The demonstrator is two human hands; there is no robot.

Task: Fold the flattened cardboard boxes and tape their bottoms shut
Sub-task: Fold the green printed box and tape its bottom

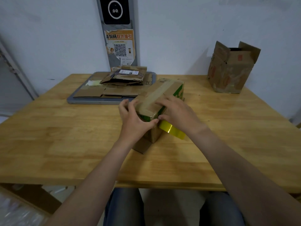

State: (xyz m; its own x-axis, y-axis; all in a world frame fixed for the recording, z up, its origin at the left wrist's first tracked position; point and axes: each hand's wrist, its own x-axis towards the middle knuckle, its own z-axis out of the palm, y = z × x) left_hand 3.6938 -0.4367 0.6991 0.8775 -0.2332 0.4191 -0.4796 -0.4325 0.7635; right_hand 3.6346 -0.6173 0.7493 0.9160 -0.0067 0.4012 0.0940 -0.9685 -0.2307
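Nearby | flattened boxes (123,79) on tray (84,101) behind taped box (164,89) | open box (228,74) right

A matt brown cardboard box with green print (162,95) bearing smooth tan tape sits beside a glossy yellow plastic tape roll (172,130) on the light, smooth-grained wooden worktop (65,144), near a grey metal tray (91,101).

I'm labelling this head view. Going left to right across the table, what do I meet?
Tray holding flat boxes → taped box → open box.
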